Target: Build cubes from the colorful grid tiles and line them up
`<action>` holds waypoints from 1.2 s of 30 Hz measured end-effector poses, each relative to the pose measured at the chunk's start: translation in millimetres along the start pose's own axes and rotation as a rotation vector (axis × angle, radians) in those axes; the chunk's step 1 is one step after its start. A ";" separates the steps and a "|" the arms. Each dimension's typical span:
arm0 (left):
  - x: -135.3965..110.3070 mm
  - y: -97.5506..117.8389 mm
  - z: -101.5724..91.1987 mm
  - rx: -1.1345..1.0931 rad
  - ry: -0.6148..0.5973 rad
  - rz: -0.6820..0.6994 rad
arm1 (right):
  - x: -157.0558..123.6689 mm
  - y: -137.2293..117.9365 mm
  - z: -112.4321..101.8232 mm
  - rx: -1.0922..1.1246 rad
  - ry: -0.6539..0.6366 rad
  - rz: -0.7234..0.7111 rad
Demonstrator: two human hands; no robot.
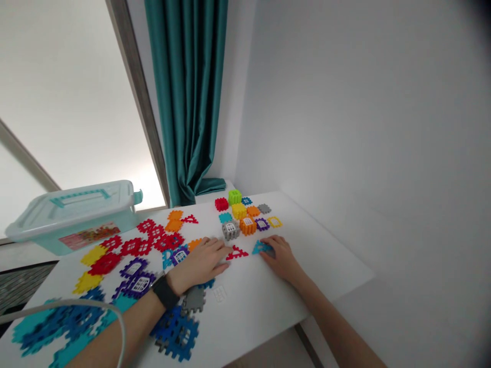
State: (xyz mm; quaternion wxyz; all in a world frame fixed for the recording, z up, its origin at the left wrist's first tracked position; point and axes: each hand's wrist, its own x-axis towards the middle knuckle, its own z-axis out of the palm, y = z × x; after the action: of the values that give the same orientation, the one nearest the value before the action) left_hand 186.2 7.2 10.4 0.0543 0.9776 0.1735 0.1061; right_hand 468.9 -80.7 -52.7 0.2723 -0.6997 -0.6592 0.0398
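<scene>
My left hand [203, 261], with a dark watch on its wrist, lies low over the white table with its fingers stretched out. Its fingertips reach the left end of a red triangular interlocking tile [238, 252]. Farther right, my right hand [283, 257] has its thumb and fingers around the right side of a blue triangular tile [259, 247], which lies on the tabletop. Beyond the hands stand stacks of square tiles: grey [230, 231], orange [247, 226], yellow [239, 211], lime green [235, 197] and red [221, 204]. My left hand and forearm cover some tiles.
Loose red tiles [131, 247], purple window tiles [138, 284] and blue tiles [180, 335] spread over the table's left side. A lidded teal storage box [92, 217] stands at the back left. A pale cable [69, 303] crosses the lower left. A wall [345, 153] borders the right.
</scene>
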 end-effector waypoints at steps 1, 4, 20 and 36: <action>0.4 0.1 -0.7 0.004 -0.004 0.000 | 1.2 -0.1 -0.2 -0.013 -0.011 0.011; 1.5 1.4 -0.1 0.019 -0.010 0.020 | 2.2 -2.6 -0.1 -0.027 -0.035 0.029; 4.9 1.8 7.8 0.011 -0.055 0.029 | 1.7 -5.5 -0.4 -0.014 -0.067 -0.031; 2.2 6.2 3.1 -0.008 -0.025 0.042 | 3.8 -8.4 -0.2 -0.042 -0.051 -0.052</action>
State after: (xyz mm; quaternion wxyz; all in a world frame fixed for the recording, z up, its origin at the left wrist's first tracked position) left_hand 190.9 2.0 8.6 0.0582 0.9820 0.1518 0.0957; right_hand 461.9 -77.3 -47.8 0.2418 -0.6865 -0.6848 0.0367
